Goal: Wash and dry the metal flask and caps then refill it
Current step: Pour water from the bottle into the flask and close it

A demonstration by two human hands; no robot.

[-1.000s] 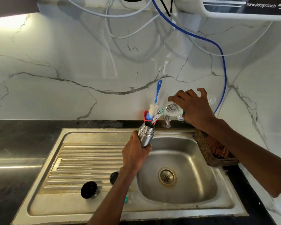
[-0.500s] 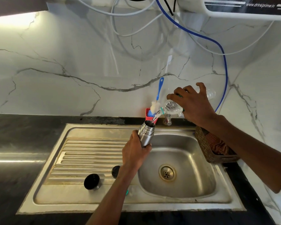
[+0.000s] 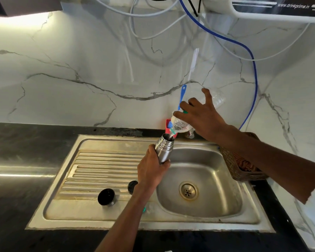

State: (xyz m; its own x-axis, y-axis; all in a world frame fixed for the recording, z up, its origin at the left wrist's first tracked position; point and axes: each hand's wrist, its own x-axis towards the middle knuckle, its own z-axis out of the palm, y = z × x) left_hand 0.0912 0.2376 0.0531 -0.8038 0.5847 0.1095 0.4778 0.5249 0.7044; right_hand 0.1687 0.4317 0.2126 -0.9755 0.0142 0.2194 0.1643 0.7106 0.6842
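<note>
**Refilling the flask over the sink**

Left hand [image 3: 150,171] wrapped round the lower body of the metal flask [image 3: 164,149], holding it tilted, mouth up and toward the far right, above the near-left edge of the sink basin [image 3: 207,206]. Right hand [image 3: 200,117] clasped over a clear plastic bottle [image 3: 182,125], tipped neck-down with its mouth just above the flask opening; little finger lifted off the bottle, the rest curled on it. Water apparently passing from bottle to flask, though the stream itself too fine to make out clearly.

Judged to be the refill step, late in the task. To do it well: bottle neck kept centred over the narrow flask mouth, tilt raised slowly so the flow does not gulp and splash, flask steadied and brought closer to upright as it fills, pour stopped short of the brim so the caps can seat. Both grips kept over the basin so any spill drains away.

2 dark caps on the ribbed drainboard [image 3: 102,171]: the larger cap [image 3: 106,196] to the near left, the smaller cap [image 3: 132,185] just left of the left forearm, both well apart from the flask.

Steel sink set in a dark counter [image 3: 25,142]. White marble-veined wall behind, a blue-handled brush [image 3: 182,97] standing in a red holder [image 3: 168,124] at the far edge, a woven basket [image 3: 231,164] to the right of the basin, white and blue hoses hanging from a water purifier [image 3: 280,10] above.
</note>
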